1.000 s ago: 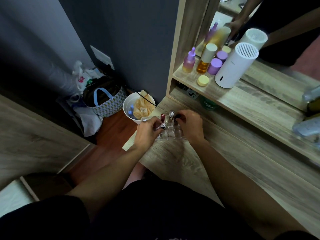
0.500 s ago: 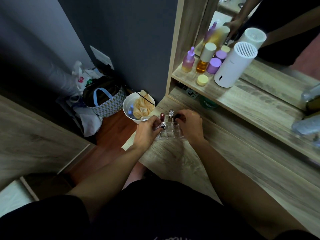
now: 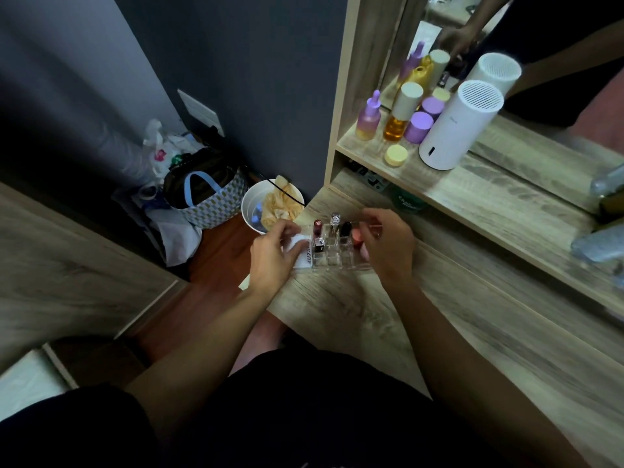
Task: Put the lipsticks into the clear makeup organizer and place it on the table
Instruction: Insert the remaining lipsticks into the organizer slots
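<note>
While we look down at the desk, these are the things we see:

Organizer: the clear organizer (image 3: 332, 256) stands on the wooden table (image 3: 439, 332) near its far left corner, at about 12 o'clock from our lap.
Lipsticks: we count several upright in its slots, a dark red lipstick (image 3: 317, 228) at the back left, a silver-capped lipstick (image 3: 335, 220) next to it, a black lipstick (image 3: 345, 229) further right, and a square-capped lipstick (image 3: 318, 247) in the front row.
Left hand: our left hand (image 3: 271, 258) sits at 9 o'clock of the organizer, fingers curled against its left side and over a white label (image 3: 304, 253) with dark print; it looks like a light grip on that end.
Right hand: our right hand (image 3: 388, 248) is at 3 o'clock of the organizer, thumb and fingers pinched at its right end by a pinkish-red tube (image 3: 357, 237); we cannot tell whether it grips the tube or the wall.
Shelf: at 1 o'clock a shelf (image 3: 472, 194) carries a white cylinder (image 3: 454, 128), a purple dropper bottle (image 3: 368, 117), an amber bottle (image 3: 398, 116), and a yellow jar (image 3: 395, 155).
Floor: at 10 o'clock stand a white bucket (image 3: 251, 211) and a woven bag (image 3: 216, 204).
</note>
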